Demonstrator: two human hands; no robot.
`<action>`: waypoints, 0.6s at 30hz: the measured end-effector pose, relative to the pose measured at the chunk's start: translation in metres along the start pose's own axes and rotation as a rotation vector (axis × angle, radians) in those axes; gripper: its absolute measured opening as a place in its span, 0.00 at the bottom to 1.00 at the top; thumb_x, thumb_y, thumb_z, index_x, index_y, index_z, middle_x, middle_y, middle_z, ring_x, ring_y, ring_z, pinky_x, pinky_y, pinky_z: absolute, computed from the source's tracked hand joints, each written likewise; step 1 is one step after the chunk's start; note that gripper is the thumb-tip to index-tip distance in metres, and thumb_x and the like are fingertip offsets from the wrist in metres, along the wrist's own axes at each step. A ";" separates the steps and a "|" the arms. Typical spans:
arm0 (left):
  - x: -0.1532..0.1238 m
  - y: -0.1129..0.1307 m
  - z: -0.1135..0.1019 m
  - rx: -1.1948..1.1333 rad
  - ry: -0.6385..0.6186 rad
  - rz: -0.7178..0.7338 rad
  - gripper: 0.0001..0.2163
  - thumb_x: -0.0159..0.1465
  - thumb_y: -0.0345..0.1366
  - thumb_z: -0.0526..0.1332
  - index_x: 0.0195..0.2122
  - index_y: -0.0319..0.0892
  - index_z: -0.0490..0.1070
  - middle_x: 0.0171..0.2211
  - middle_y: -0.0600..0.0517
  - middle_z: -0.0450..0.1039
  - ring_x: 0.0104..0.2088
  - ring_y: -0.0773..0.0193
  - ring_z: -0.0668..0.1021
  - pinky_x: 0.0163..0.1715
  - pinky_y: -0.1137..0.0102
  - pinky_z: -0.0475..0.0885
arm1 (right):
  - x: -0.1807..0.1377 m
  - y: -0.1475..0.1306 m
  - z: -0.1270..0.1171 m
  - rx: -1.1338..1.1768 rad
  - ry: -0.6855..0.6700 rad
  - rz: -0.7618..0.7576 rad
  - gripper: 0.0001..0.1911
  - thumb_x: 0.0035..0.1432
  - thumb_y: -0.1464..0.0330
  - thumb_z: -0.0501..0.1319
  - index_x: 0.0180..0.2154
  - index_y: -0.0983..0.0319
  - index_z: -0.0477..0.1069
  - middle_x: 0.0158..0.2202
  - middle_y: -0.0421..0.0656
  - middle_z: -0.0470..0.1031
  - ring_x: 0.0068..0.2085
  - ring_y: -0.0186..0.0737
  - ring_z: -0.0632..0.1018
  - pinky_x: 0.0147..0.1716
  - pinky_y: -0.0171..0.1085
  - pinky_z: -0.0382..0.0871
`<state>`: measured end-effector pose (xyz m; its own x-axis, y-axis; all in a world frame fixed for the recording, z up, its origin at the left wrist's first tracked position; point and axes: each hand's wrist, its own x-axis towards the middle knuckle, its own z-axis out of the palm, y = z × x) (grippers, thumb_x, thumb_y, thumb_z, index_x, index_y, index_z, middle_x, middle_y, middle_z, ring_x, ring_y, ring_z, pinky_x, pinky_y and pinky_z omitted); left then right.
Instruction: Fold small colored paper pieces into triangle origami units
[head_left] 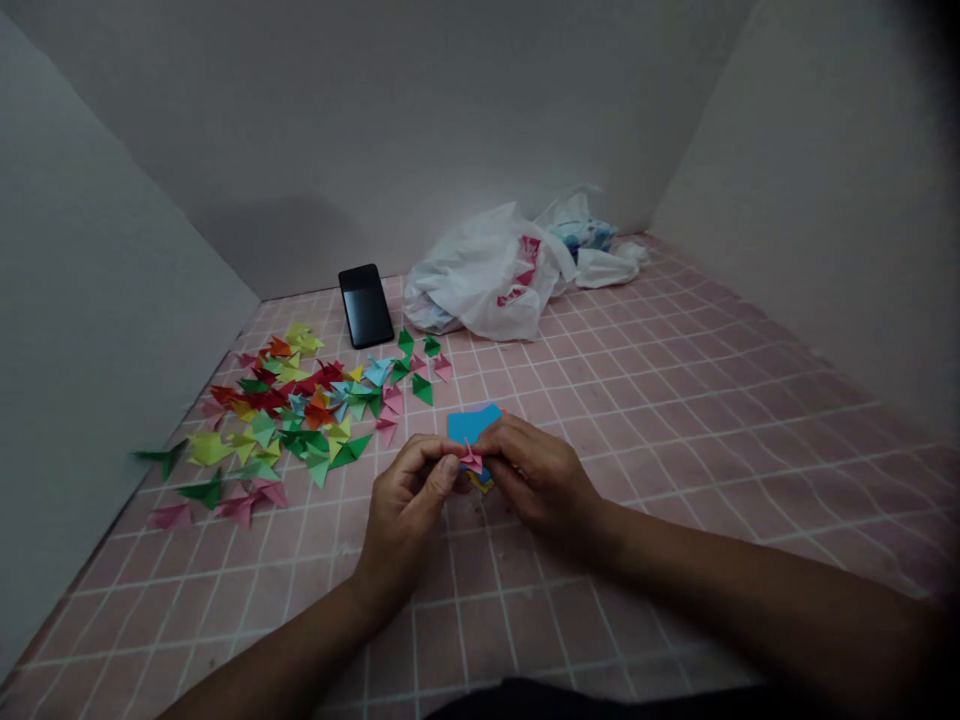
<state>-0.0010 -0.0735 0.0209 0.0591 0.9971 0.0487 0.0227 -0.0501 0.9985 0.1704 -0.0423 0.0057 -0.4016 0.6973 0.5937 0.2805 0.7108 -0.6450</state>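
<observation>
"Two hands on my screen, both closed. What does the left hand have?"

"Its thumb and fingers pinch a small pink fold from one side, and the right hand grips it from the other."

"And the blue paper behind it?"

"I can't tell whether that's held or just lying there."

"How would I work this well?"

"I'd keep the pinch light and press only along the creases."

"How does the fold look?"

"Pointed and crisp, held between the hands above the pink tile, with a heap of folded pieces off to the left."
</observation>
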 end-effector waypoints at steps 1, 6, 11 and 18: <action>0.000 0.000 0.000 -0.026 -0.007 -0.018 0.04 0.66 0.36 0.62 0.37 0.43 0.75 0.33 0.55 0.71 0.31 0.70 0.76 0.35 0.73 0.73 | 0.000 0.001 0.000 -0.022 0.002 -0.027 0.08 0.65 0.78 0.53 0.36 0.62 0.68 0.33 0.45 0.72 0.36 0.40 0.74 0.35 0.38 0.68; -0.002 -0.001 0.000 -0.132 -0.046 -0.061 0.05 0.67 0.37 0.61 0.37 0.43 0.75 0.38 0.53 0.70 0.34 0.68 0.75 0.37 0.72 0.73 | -0.001 0.001 -0.001 -0.088 -0.015 -0.053 0.09 0.64 0.79 0.52 0.36 0.64 0.68 0.33 0.46 0.72 0.35 0.40 0.74 0.34 0.38 0.70; -0.003 -0.003 0.001 -0.241 -0.078 -0.132 0.05 0.67 0.37 0.61 0.37 0.43 0.74 0.38 0.52 0.68 0.35 0.68 0.73 0.36 0.72 0.73 | -0.001 0.000 -0.001 -0.108 -0.029 -0.047 0.09 0.64 0.79 0.52 0.35 0.64 0.68 0.33 0.47 0.72 0.34 0.40 0.74 0.33 0.38 0.70; -0.001 -0.009 0.003 -0.396 -0.113 -0.188 0.05 0.66 0.36 0.61 0.36 0.41 0.73 0.36 0.51 0.68 0.36 0.66 0.72 0.36 0.71 0.72 | -0.001 0.001 0.000 -0.100 -0.050 -0.022 0.09 0.64 0.79 0.52 0.36 0.63 0.68 0.33 0.46 0.72 0.35 0.40 0.74 0.35 0.39 0.70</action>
<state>0.0013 -0.0740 0.0122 0.2000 0.9730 -0.1155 -0.3388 0.1793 0.9236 0.1709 -0.0422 0.0047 -0.4508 0.6778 0.5809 0.3554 0.7332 -0.5797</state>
